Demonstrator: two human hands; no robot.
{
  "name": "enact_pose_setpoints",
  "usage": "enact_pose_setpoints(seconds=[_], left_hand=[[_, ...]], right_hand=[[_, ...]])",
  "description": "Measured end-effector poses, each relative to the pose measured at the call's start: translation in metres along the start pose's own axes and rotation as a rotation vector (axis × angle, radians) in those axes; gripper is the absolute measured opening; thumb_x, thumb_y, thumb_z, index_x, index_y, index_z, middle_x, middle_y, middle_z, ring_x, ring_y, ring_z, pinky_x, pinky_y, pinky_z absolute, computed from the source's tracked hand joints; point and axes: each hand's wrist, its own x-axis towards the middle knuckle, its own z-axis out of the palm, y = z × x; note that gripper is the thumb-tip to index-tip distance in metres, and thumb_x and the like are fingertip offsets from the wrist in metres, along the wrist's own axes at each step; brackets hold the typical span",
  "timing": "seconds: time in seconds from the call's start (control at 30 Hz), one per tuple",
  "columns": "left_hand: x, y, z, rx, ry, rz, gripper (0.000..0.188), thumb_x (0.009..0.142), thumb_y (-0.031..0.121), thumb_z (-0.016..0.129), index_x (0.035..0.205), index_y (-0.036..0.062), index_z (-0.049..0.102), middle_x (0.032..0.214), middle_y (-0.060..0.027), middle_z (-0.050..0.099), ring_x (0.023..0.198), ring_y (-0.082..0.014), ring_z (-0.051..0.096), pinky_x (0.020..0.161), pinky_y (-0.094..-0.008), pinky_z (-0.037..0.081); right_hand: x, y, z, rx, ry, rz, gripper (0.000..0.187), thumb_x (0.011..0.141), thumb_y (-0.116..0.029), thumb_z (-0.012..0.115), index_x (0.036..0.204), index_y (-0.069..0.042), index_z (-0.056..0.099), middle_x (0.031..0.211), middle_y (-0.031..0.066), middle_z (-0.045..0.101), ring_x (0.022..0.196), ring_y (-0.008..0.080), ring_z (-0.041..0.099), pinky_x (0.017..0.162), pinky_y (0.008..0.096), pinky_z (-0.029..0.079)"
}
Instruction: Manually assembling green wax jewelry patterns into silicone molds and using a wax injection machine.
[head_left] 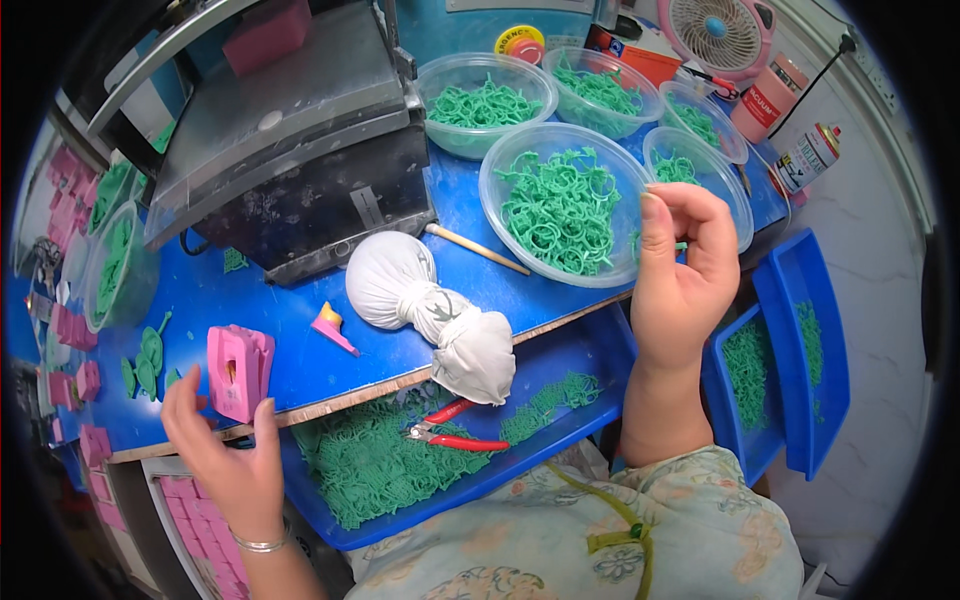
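My left hand [228, 455] hovers at the table's front edge, thumb and fingers spread around the near side of a pink mould block [240, 372]. Whether a fingertip touches the block I cannot tell. My right hand [688, 262] is raised in front of the clear bowls at the right, its thumb and forefinger pressed together. Anything between those fingertips is too small or hidden to make out. Just left of it, a clear plastic bowl [487, 190] holds many thin green ring-like pieces [565, 210]. A white cloth bag [390, 275], tied at its waist, lies across the table edge.
Below the edge, a blue tray [330, 528] holds green pieces and red-handled nippers [462, 442]. A wooden stick [478, 248] and small pink-and-yellow piece [332, 328] lie near the bag. A dark machine [330, 190] stands behind. Blue bins [835, 400] hang at right.
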Motion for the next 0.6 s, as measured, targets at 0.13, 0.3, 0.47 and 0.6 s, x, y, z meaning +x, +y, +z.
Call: enact_pose_setpoints(seconds=[0.13, 0.3, 0.47, 0.6], left_hand=[[0.013, -0.002, 0.011, 0.026, -0.149, -0.118, 0.058, 0.070, 0.014, 0.069, 0.118, -0.0020, 0.042, 0.109, -0.0146, 0.048, 0.098, -0.0267, 0.047, 0.086, -0.0346, 0.037], [0.008, -0.014, 0.014, -0.031, -0.241, -0.160, 0.056, 0.070, 0.013, 0.070, 0.117, -0.0027, 0.043, 0.109, -0.0124, 0.049, 0.100, -0.0236, 0.049, 0.088, -0.0328, 0.038], [-0.017, 0.028, -0.004, -1.133, -0.336, -0.345, 0.049, 0.065, 0.007, 0.075, 0.104, 0.0022, 0.045, 0.102, -0.0103, 0.051, 0.095, -0.0189, 0.051, 0.088, -0.0330, 0.040], [-0.020, 0.055, -0.014, -1.446, -0.318, -0.571, 0.041, 0.070, 0.018, 0.072, 0.100, 0.0037, 0.046, 0.094, -0.0103, 0.053, 0.088, -0.0212, 0.054, 0.091, -0.0374, 0.040]], right_hand=[[0.007, 0.002, 0.005, -0.047, -0.110, 0.020, 0.011, 0.080, -0.009, 0.063, 0.086, -0.001, 0.059, 0.073, 0.0054, 0.057, 0.062, 0.0144, 0.050, 0.056, 0.0257, 0.040], [0.017, -0.008, 0.009, -0.317, -0.164, -0.320, 0.020, 0.075, -0.012, 0.066, 0.091, -0.002, 0.060, 0.091, 0.0112, 0.059, 0.078, 0.0269, 0.055, 0.071, 0.0352, 0.042], [-0.021, -0.063, 0.010, 0.248, -0.648, -0.463, 0.038, 0.079, -0.040, 0.060, 0.097, -0.007, 0.061, 0.099, 0.0071, 0.058, 0.086, 0.0228, 0.056, 0.070, 0.0348, 0.043], [-0.066, -0.088, 0.043, 0.492, -0.687, -0.575, 0.041, 0.074, -0.037, 0.061, 0.098, -0.004, 0.060, 0.100, 0.0078, 0.055, 0.091, 0.0238, 0.052, 0.072, 0.0384, 0.042]])
